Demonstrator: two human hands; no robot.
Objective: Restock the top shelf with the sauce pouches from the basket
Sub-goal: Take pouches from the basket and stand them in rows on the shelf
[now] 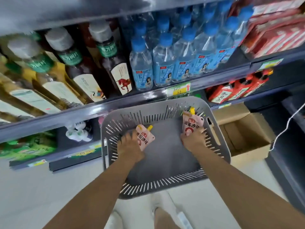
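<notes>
A grey slotted basket (219,146) stands on the floor in front of the shelves. Both my hands are down inside it. My left hand (129,146) grips a pink sauce pouch (145,138) with a yellow spout, tilted to the right. At the basket's right wall my right hand (194,138) holds a second pink sauce pouch (192,123) upright, its yellow cap pointing up. The basket's floor between my hands is bare. The underside of a shelf (82,10) runs across the top of the view.
Tea bottles (79,63) and blue-capped water bottles (165,61) fill the shelf above the basket. Red packs (272,30) sit at the upper right, red pouches (237,90) below them. An open cardboard box (244,134) stands right of the basket. A white cable (287,124) hangs nearby.
</notes>
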